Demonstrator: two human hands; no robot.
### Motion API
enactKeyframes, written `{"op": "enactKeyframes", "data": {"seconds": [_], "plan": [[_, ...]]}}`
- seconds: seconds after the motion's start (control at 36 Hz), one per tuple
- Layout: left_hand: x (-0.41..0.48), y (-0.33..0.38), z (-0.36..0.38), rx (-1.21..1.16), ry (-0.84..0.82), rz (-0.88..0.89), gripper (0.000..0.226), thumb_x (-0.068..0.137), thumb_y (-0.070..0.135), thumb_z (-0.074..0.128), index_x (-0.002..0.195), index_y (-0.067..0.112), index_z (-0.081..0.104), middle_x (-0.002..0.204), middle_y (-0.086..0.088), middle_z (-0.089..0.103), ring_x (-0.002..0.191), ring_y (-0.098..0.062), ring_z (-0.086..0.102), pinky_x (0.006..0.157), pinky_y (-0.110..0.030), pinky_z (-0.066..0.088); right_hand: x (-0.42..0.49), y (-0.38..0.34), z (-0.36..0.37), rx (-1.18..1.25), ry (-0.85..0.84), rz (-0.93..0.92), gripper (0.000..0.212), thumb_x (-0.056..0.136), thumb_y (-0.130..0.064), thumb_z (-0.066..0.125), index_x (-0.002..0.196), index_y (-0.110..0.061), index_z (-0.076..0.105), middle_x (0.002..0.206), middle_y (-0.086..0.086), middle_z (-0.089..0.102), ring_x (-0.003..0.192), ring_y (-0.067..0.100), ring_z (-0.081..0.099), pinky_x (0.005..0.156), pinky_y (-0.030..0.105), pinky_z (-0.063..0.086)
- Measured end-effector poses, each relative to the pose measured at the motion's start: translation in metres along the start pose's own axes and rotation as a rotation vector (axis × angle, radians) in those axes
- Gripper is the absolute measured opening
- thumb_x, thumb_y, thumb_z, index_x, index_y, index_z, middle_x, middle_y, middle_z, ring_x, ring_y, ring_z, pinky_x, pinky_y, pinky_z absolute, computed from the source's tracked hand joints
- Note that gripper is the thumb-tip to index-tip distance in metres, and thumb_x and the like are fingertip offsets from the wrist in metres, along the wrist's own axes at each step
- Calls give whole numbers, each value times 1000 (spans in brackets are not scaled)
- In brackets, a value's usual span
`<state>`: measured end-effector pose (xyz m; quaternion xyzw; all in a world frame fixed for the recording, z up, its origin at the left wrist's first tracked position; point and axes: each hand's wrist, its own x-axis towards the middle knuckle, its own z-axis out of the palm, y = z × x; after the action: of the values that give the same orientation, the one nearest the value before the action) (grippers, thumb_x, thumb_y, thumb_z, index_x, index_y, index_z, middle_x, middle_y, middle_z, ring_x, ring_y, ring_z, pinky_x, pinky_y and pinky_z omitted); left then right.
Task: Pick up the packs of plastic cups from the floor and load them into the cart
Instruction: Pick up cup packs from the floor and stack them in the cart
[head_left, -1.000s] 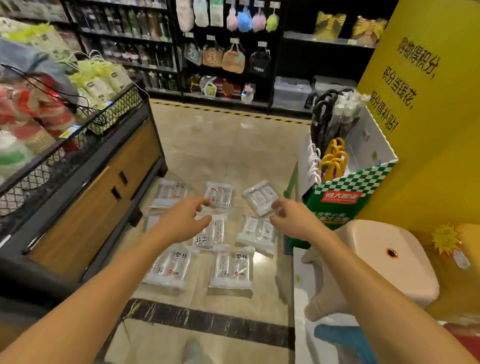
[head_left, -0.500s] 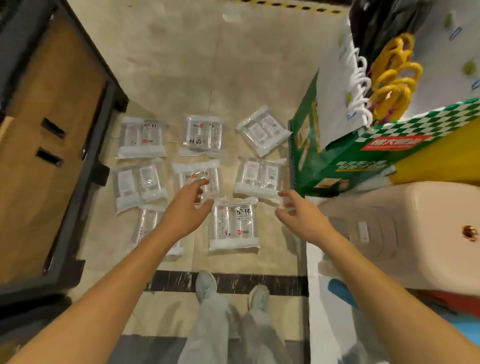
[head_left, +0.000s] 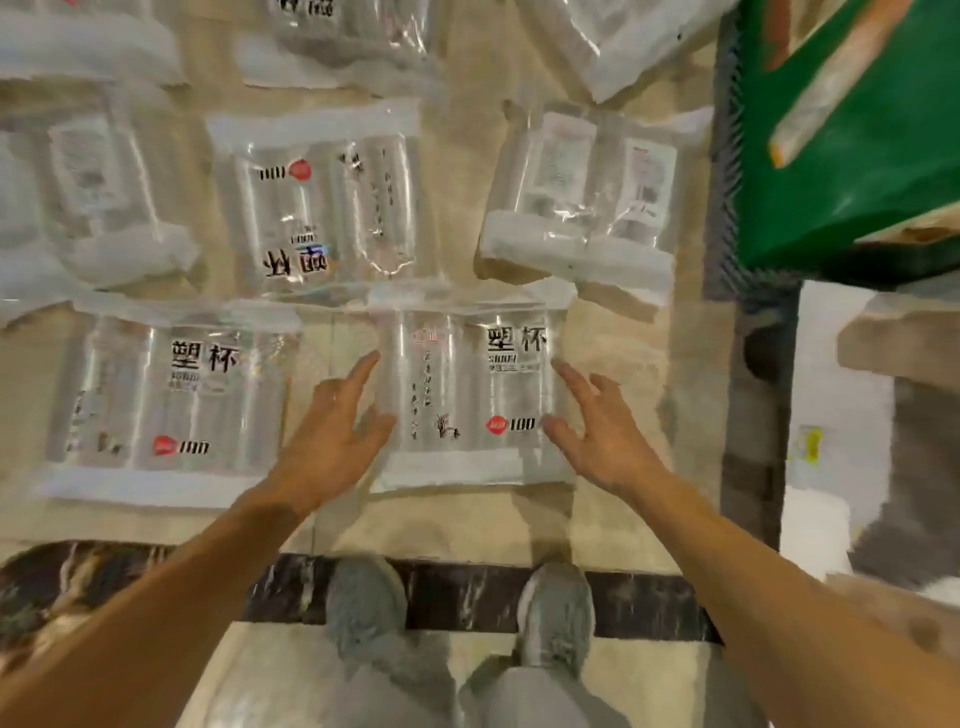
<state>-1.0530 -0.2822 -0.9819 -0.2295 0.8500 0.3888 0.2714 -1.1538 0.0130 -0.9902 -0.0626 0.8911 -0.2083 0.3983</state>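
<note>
Several clear packs of plastic cups lie flat on the beige floor. The nearest pack (head_left: 467, 395), printed with black characters and a red "100" mark, lies just ahead of my shoes. My left hand (head_left: 332, 441) is at its left edge with fingers spread and straight. My right hand (head_left: 597, 431) is at its right edge, also spread. Whether the fingers touch the pack is unclear. Another pack (head_left: 166, 405) lies to the left, one (head_left: 322, 208) behind it, and one (head_left: 587, 197) at the back right. The cart is out of view.
A green cardboard display box (head_left: 852, 130) stands at the upper right. A white and beige stool edge (head_left: 883, 364) is on the right. A dark marble strip (head_left: 467, 592) crosses the floor under my grey shoes (head_left: 556, 618).
The camera has dropped much closer to the floor. Both hands have moved down and now flank the nearest pack, one at each side.
</note>
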Motion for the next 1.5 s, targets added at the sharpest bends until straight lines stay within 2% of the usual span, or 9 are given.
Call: {"op": "enactKeyframes", "data": {"seconds": [0.11, 0.28, 0.39, 0.64, 0.86, 0.94, 1.0, 1.17, 1.5], "plan": [[36, -39, 47, -46, -61, -30, 75, 91, 60, 48, 142, 65, -7, 155, -10, 18, 132, -31, 41, 112, -51, 31, 45, 36, 37, 46, -14, -28, 72, 101, -59, 47, 158, -57, 2, 170, 16, 8, 154, 33, 26, 122, 46, 27], [34, -42, 62, -232, -24, 58, 80, 91, 45, 59, 149, 54, 5, 127, 5, 45, 95, 12, 44, 98, -24, 38, 46, 43, 49, 149, 52, -99, 71, 104, -51, 49, 160, -53, 6, 153, 8, 38, 118, 14, 52, 103, 33, 42], [-4, -14, 22, -249, -28, 96, 77, 92, 43, 59, 150, 51, 9, 142, 14, 37, 131, 7, 33, 111, -30, 29, 7, 13, 13, 120, 45, -118, 69, 103, -54, 48, 160, -54, 9, 148, 6, 40, 102, 11, 53, 102, 32, 42], [-145, 132, -189, -259, 94, 155, 73, 90, 46, 59, 144, 62, 12, 157, 20, 19, 142, -7, 27, 115, -42, 30, -127, -160, -176, 58, 138, -237, 70, 99, -59, 51, 155, -63, 9, 137, 4, 43, 113, 18, 55, 108, 42, 45], [-319, 276, -427, -244, 351, 194, 70, 90, 47, 61, 141, 66, 16, 148, 7, 42, 131, -22, 43, 106, -34, 36, -292, -384, -395, -38, 268, -447, 68, 99, -62, 48, 156, -60, 12, 135, 5, 43, 105, 18, 55, 103, 40, 43], [-389, 323, -508, -201, 481, 224, 71, 89, 51, 60, 148, 51, 21, 102, -17, 61, 92, -25, 59, 72, -25, 38, -361, -458, -459, -50, 338, -529, 67, 99, -61, 49, 155, -62, 12, 127, 2, 43, 95, 15, 55, 93, 34, 42], [-442, 344, -555, -147, 538, 276, 73, 84, 63, 56, 147, 54, 19, 77, 4, 45, 70, -20, 51, 67, -26, 35, -409, -504, -492, -73, 360, -589, 66, 99, -61, 48, 155, -63, 12, 122, 3, 45, 94, 15, 52, 88, 32, 39], [-543, 366, -632, -185, 665, 311, 68, 90, 52, 57, 145, 58, 18, 145, 26, 29, 134, -3, 33, 104, -22, 29, -490, -590, -542, -117, 376, -719, 64, 99, -63, 47, 155, -60, 17, 124, 9, 50, 114, 24, 52, 96, 38, 39], [-686, 328, -636, -312, 1012, -15, 67, 86, 69, 48, 141, 68, 9, 155, 22, 21, 137, -20, 39, 108, -36, 32, -530, -746, -522, -351, 189, -1173, 64, 100, -59, 49, 158, -52, 22, 159, 5, 45, 142, 25, 46, 114, 42, 37]]}}
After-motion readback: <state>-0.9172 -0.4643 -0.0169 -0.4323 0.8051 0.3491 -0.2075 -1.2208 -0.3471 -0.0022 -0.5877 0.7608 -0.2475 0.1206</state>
